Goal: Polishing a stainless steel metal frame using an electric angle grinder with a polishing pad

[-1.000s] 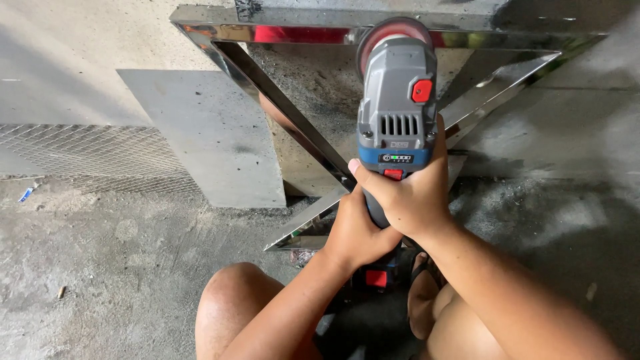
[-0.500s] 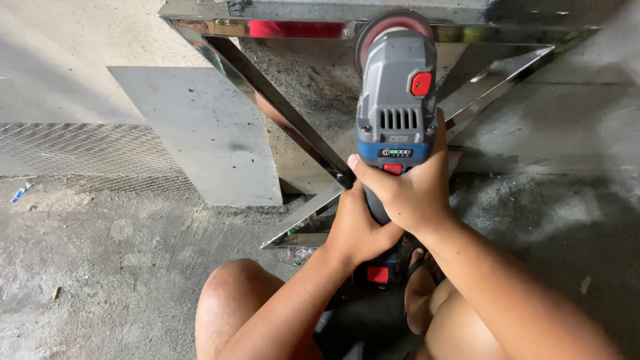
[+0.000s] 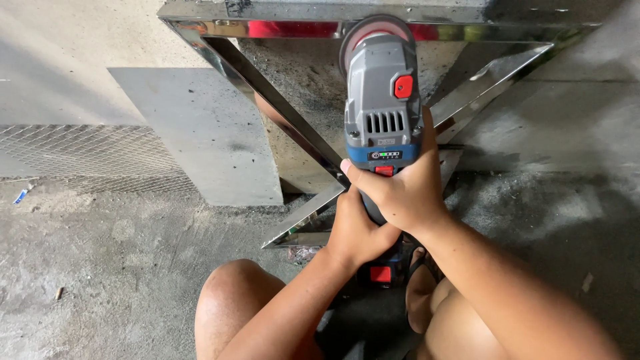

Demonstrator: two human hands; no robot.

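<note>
A grey and blue cordless angle grinder (image 3: 382, 107) with a red switch points away from me, its round disc (image 3: 373, 30) against the top bar of a shiny polished metal frame (image 3: 280, 120). My right hand (image 3: 400, 190) wraps the grinder's body just behind the blue band. Lower down, my left hand (image 3: 355, 230) grips the handle near the battery with its red clip (image 3: 380, 275). The frame's diagonal bars cross below the tool.
A grey flat sheet (image 3: 200, 133) leans left of the frame, with wire mesh (image 3: 87, 160) beside it. The floor is rough concrete (image 3: 100, 280). My bare knees (image 3: 233, 300) are at the bottom, one on each side of the tool.
The grinder and both hands have stayed on the frame's top bar, with only a slight shift of the view.
</note>
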